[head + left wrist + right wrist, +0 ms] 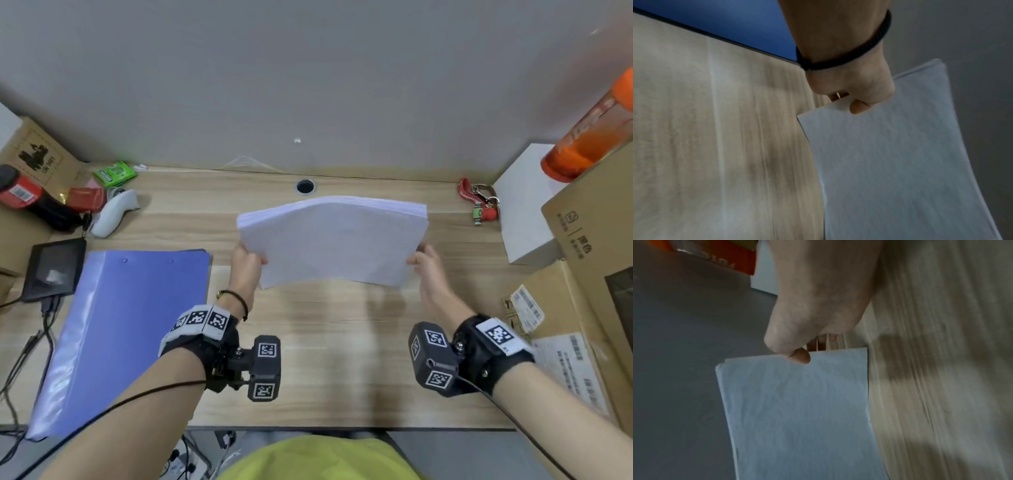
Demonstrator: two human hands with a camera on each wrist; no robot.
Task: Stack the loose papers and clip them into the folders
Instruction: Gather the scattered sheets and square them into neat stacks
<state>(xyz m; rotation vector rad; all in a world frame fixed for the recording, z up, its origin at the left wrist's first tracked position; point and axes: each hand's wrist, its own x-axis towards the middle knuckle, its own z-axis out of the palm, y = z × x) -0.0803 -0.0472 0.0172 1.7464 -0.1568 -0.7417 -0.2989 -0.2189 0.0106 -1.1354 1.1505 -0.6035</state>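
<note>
A thick stack of white papers is held up above the middle of the wooden desk, bowed upward between both hands. My left hand pinches its left edge, thumb on top, as the left wrist view shows with the left hand on the stack of papers. My right hand pinches the right edge; in the right wrist view the right hand has its thumb on the stack of papers. A closed blue folder lies flat on the desk to the left.
Left rear holds a white controller, a black device with cables, red items and a green packet. Cardboard boxes, a white box and an orange bottle crowd the right. Keys lie at the back.
</note>
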